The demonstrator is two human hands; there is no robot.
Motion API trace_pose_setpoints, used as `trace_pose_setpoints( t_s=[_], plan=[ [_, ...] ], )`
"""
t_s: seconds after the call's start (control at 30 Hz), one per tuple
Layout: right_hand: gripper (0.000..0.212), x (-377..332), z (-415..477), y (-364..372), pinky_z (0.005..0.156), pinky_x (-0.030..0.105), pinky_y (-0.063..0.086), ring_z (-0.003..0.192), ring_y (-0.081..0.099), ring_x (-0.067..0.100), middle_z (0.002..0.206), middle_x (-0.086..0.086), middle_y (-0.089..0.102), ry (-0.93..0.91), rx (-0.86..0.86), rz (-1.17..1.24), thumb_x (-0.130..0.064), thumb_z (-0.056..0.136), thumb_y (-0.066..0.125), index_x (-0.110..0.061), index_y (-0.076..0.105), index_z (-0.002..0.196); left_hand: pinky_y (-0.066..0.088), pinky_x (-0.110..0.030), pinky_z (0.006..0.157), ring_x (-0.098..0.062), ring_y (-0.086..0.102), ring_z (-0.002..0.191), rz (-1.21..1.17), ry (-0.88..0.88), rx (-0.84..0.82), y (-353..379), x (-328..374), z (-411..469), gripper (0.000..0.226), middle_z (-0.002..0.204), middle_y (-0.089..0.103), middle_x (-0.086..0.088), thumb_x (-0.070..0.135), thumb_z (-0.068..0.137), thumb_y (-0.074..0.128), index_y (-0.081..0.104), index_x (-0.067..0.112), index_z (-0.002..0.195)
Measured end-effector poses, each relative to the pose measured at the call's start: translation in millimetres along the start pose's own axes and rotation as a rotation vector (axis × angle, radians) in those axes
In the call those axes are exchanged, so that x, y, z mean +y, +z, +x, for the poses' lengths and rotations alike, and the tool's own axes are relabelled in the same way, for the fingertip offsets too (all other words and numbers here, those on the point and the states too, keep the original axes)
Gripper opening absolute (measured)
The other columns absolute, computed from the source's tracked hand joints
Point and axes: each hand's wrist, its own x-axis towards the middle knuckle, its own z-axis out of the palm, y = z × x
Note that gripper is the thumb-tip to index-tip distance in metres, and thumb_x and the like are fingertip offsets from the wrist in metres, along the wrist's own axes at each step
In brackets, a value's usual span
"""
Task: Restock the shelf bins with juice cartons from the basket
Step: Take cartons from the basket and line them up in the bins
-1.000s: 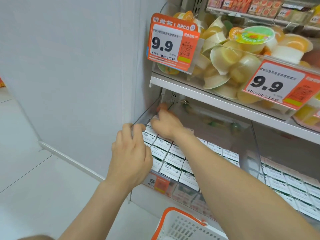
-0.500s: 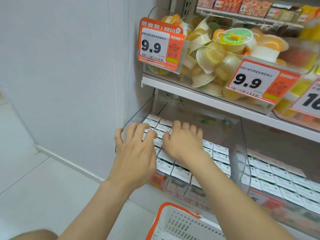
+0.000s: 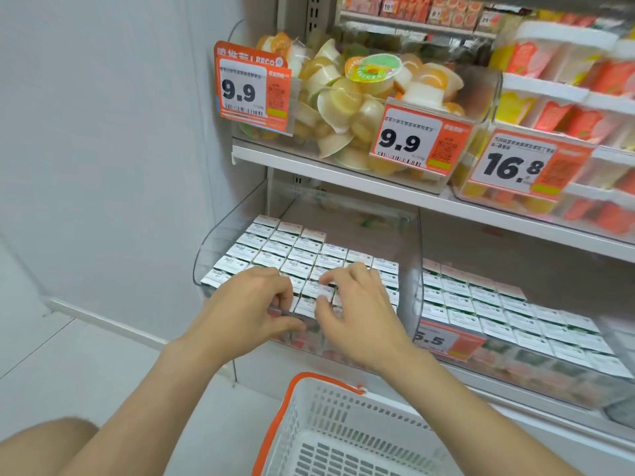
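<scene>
The juice cartons (image 3: 302,250) stand in tight rows, white tops up, inside a clear bin (image 3: 220,242) on the lower shelf; their printed sides are blurred behind the bin's front wall. The back right part of this bin holds no top layer, and reflections make it hard to read. Both hands work at the front rows.

The right hand (image 3: 357,314) has thumb and forefinger curled round a carton (image 3: 318,293), pinching its top. Its other fingers lie bent over the neighbouring tops and hide them.

The left hand (image 3: 247,307) is curled over the front row just beside it, with the thumb low against the bin's front edge. Whether it grips a carton or the edge I cannot tell, because the fingers cover the spot.

Below the forearms sits a white basket (image 3: 309,403) with an orange handle (image 3: 275,427), its near side cut off by the frame.

To the right, a second bin (image 3: 417,269) holds more white-topped cartons (image 3: 515,316) behind an orange price tag (image 3: 443,340) that is partly hidden by the right wrist.

On the shelf (image 3: 343,175) above, a bin of jelly cups (image 3: 347,104) carries two 9.9 tags (image 3: 245,91). A 16.8 tag (image 3: 515,164) hangs on blurred tubs further right.
</scene>
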Motion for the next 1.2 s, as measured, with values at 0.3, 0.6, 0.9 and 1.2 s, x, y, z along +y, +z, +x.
trace_pose_setpoints(
  t_s=[0.3, 0.6, 0.9, 1.2],
  plan=[
    [0.019, 17, -44, 17, 0.069, 0.030, 0.049, 0.086, 0.058, 0.019, 0.091, -0.006, 0.060, -0.191, 0.203, -0.203, -0.032, 0.088, 0.080, -0.023, 0.066, 0.096, 0.042, -0.036, 0.075, -0.014, 0.043, 0.087, 0.218, 0.017, 0.075, 8, 9, -17, 0.027, 0.085, 0.046, 0.018, 0.040, 0.084, 0.083, 0.056, 0.037, 0.087],
    [0.026, 12, -38, 17, 0.062, 0.032, 0.044, 0.078, 0.055, 0.019, 0.088, -0.005, 0.058, -0.181, 0.280, -0.310, -0.026, 0.081, 0.085, -0.022, 0.062, 0.091, 0.036, -0.036, 0.078, -0.013, 0.048, 0.084, 0.405, 0.066, 0.152, 9, 13, -10, 0.031, 0.085, 0.047, 0.018, 0.042, 0.089, 0.077, 0.047, 0.037, 0.083],
    [0.019, 18, -1, 10, 0.074, 0.033, 0.039, 0.086, 0.053, 0.020, 0.090, -0.006, 0.057, -0.106, 0.397, -0.185, -0.023, 0.089, 0.080, -0.022, 0.061, 0.091, 0.027, -0.038, 0.083, -0.013, 0.051, 0.090, 0.402, 0.002, 0.221, 6, 10, 33, 0.024, 0.085, 0.054, 0.017, 0.041, 0.090, 0.077, 0.055, 0.036, 0.082],
    [0.013, 30, 15, 21, 0.081, 0.038, 0.038, 0.089, 0.059, 0.022, 0.095, -0.003, 0.062, -0.077, 0.277, -0.298, -0.030, 0.094, 0.073, -0.022, 0.063, 0.097, 0.032, -0.046, 0.086, -0.019, 0.052, 0.095, 0.489, -0.045, 0.170, 27, 5, 46, 0.026, 0.087, 0.057, 0.014, 0.039, 0.087, 0.082, 0.057, 0.033, 0.083]
  ],
)
